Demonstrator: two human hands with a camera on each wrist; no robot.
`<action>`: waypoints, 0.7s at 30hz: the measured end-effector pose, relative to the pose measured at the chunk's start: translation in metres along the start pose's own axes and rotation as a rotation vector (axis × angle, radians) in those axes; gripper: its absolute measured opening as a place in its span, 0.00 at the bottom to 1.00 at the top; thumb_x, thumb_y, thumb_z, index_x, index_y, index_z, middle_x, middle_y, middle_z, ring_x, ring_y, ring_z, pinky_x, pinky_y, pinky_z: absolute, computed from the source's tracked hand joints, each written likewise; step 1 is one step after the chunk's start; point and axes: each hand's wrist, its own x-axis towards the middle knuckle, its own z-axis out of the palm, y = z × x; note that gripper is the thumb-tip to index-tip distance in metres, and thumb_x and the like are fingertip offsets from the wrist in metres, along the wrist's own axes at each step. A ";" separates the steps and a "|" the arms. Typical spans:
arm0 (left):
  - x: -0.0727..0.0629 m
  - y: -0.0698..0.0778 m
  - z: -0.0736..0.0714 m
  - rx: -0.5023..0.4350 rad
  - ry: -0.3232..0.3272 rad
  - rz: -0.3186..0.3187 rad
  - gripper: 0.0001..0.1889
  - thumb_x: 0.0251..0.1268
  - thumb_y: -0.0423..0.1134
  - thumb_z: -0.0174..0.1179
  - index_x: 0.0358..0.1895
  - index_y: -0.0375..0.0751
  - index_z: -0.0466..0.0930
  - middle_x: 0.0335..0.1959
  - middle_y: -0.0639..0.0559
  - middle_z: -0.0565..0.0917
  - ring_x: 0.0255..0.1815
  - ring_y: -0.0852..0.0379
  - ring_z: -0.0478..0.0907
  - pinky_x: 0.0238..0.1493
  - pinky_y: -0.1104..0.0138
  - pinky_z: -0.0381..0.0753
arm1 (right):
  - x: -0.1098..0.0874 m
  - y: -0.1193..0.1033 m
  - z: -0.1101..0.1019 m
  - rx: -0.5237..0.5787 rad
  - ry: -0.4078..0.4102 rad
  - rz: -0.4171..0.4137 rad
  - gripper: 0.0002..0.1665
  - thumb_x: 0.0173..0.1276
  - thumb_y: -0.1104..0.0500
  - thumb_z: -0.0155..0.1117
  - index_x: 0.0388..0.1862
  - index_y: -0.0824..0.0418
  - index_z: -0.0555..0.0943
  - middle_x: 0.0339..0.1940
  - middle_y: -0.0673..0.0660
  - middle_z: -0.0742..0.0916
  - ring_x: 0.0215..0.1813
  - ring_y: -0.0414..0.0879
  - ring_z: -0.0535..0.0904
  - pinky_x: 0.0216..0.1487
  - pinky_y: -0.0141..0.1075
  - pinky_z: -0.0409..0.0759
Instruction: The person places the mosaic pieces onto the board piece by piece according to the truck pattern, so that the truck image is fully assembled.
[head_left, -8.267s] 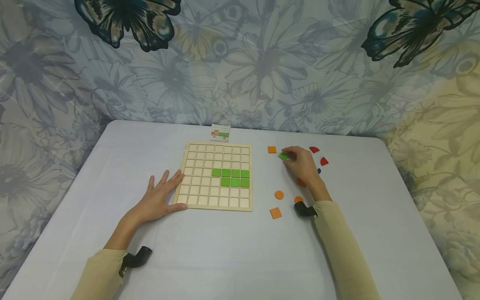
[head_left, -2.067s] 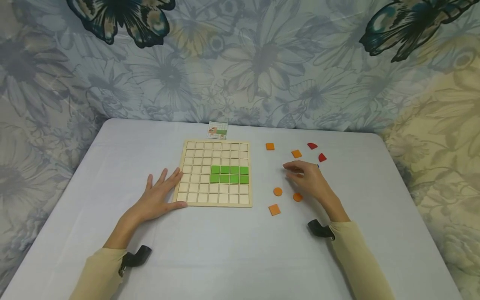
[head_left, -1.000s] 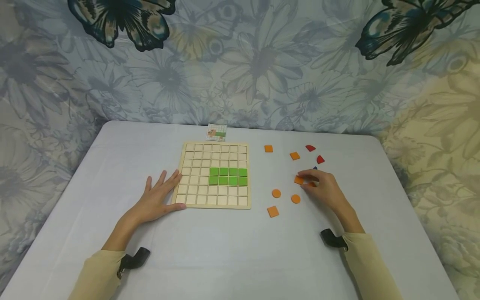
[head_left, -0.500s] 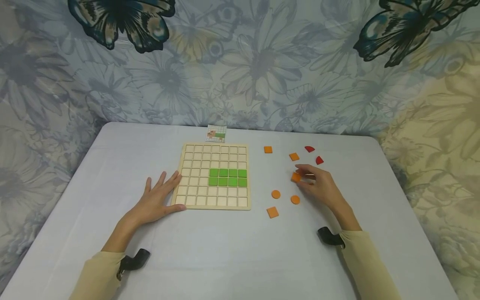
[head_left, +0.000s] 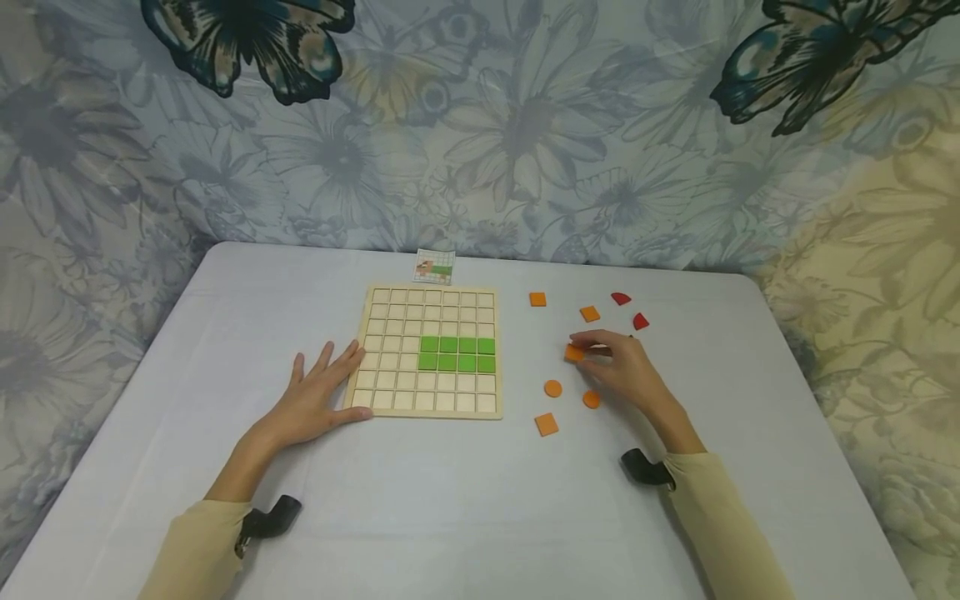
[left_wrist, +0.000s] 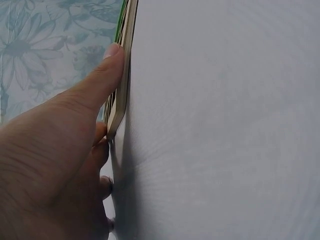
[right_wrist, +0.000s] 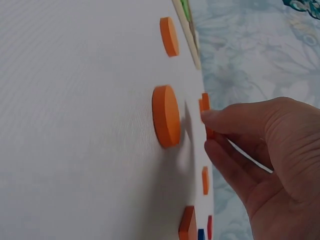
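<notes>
My right hand [head_left: 621, 367] pinches an orange square tile [head_left: 574, 353] between thumb and fingers, right of the board. In the right wrist view the thumb and fingertips meet at the thin orange tile [right_wrist: 205, 101]. My left hand [head_left: 311, 400] lies spread at the left edge of the wooden grid board [head_left: 390, 414], fingers straight, thumb at its near left corner. The left wrist view shows that thumb along the board's side [left_wrist: 120, 100]. Two rows of green square tiles [head_left: 457, 354] fill cells at the board's right side.
Around the right hand lie orange square tiles [head_left: 537, 299], orange round pieces [head_left: 552, 388] and red quarter-circle pieces [head_left: 620, 298]. A blue piece [right_wrist: 201, 234] shows in the right wrist view. Behind the board is a small picture card [head_left: 434, 267].
A green tile from the right hand now sits on the board. The right hand has since picked up an orange square and moved it left toward the board. The left hand stays put.
</notes>
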 end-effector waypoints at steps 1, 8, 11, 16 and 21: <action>0.000 0.000 0.000 0.000 0.000 -0.001 0.54 0.56 0.65 0.64 0.79 0.42 0.49 0.80 0.46 0.47 0.79 0.36 0.34 0.70 0.38 0.20 | 0.001 -0.001 0.001 0.002 -0.006 -0.006 0.23 0.59 0.73 0.70 0.55 0.69 0.81 0.51 0.62 0.86 0.53 0.55 0.82 0.57 0.50 0.79; 0.000 0.000 0.000 0.001 0.000 0.000 0.54 0.56 0.66 0.64 0.79 0.42 0.49 0.80 0.46 0.47 0.79 0.36 0.34 0.70 0.38 0.20 | 0.008 -0.009 0.007 0.030 -0.035 -0.023 0.22 0.60 0.74 0.69 0.54 0.69 0.81 0.51 0.62 0.86 0.54 0.55 0.82 0.57 0.50 0.79; 0.000 0.000 0.000 -0.002 0.000 -0.002 0.54 0.56 0.65 0.64 0.79 0.42 0.49 0.80 0.46 0.47 0.79 0.36 0.33 0.70 0.38 0.19 | 0.011 -0.012 0.011 0.022 -0.039 -0.023 0.21 0.60 0.73 0.69 0.54 0.69 0.81 0.51 0.61 0.86 0.54 0.55 0.82 0.58 0.50 0.79; 0.000 -0.001 0.000 0.003 0.003 -0.001 0.54 0.56 0.65 0.64 0.79 0.42 0.48 0.80 0.47 0.47 0.79 0.37 0.33 0.70 0.38 0.20 | 0.017 -0.018 0.018 0.000 -0.050 -0.014 0.21 0.60 0.72 0.69 0.54 0.67 0.82 0.51 0.60 0.86 0.55 0.53 0.82 0.57 0.48 0.79; 0.000 -0.001 -0.001 0.003 0.002 -0.005 0.54 0.55 0.65 0.65 0.79 0.42 0.49 0.80 0.46 0.48 0.79 0.36 0.34 0.70 0.38 0.20 | 0.024 -0.022 0.026 0.013 -0.067 -0.036 0.21 0.60 0.72 0.70 0.53 0.67 0.82 0.51 0.60 0.86 0.54 0.53 0.82 0.57 0.47 0.80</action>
